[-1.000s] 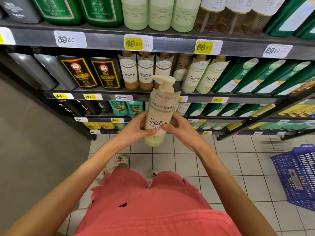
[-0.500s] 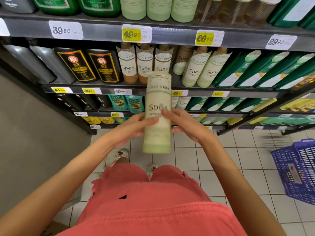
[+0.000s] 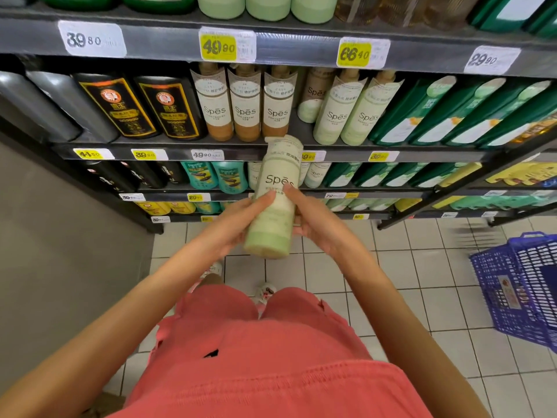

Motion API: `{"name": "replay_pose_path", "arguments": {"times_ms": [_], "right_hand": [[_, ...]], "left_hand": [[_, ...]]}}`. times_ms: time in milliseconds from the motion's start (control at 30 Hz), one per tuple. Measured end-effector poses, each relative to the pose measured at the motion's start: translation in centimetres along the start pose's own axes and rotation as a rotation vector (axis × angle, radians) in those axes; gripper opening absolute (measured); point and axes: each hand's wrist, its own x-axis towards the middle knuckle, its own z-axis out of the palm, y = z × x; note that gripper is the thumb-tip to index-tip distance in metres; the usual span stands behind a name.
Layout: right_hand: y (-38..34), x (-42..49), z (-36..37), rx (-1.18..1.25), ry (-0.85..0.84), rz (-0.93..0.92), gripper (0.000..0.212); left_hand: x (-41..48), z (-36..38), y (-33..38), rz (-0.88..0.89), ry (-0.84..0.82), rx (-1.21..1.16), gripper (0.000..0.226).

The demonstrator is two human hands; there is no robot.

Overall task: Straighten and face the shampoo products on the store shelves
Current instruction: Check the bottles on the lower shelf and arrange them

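Pink shorts (image 3: 256, 357) are nearest, over a white tiled floor (image 3: 391, 282), with a blue lattice basket (image 3: 524, 291) off to the right. Left hand (image 3: 238, 224) and right hand (image 3: 319, 224) both have fingers (image 3: 262, 202) curled round a smooth pale-green bottle (image 3: 271, 233) (top tilted away, Spēs label facing up). It's held in the air in front of the grey metal shelf (image 3: 168, 153). Behind it, amber bottles (image 3: 245, 107) and green bottles (image 3: 331, 110) flank a front-row gap.

The Spes shampoo bottle (image 3: 277, 164) sits between left hand (image 3: 233, 226) and right hand (image 3: 321, 227), shelved Spes bottles (image 3: 333, 116) beyond the grip, a shopping basket (image 3: 518, 285) well to its right.
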Motion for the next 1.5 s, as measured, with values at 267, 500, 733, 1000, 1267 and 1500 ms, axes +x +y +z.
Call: {"name": "replay_pose_path", "arguments": {"times_ms": [267, 500, 733, 1000, 1267, 1500], "right_hand": [[-1.0, 2.5, 0.7, -0.034, 0.271, -0.223, 0.06], [-1.9, 7.3, -0.9, -0.152, 0.446, -0.346, 0.053], [-1.9, 10.6, -2.5, -0.236, 0.58, -0.456, 0.045], [-4.5, 14.3, -2.1, -0.208, 0.752, -0.597, 0.07], [-4.6, 17.0, -2.1, -0.143, 0.906, -0.736, 0.071], [-4.2, 18.9, -2.2, -0.204, 0.924, -0.81, 0.071]], "left_hand": [[4.4, 1.4, 0.3, 0.218, 0.06, -0.069, 0.044], [9.8, 1.9, 1.6, 0.225, 0.017, -0.228, 0.043], [12.5, 1.2, 2.9, 0.239, 0.0, -0.107, 0.031], [10.5, -2.4, 2.5, 0.219, 0.166, -0.176, 0.017], [10.1, -3.9, 2.6, 0.169, 0.243, -0.225, 0.021], [10.5, -4.1, 2.8, 0.135, 0.209, -0.21, 0.022]]}}
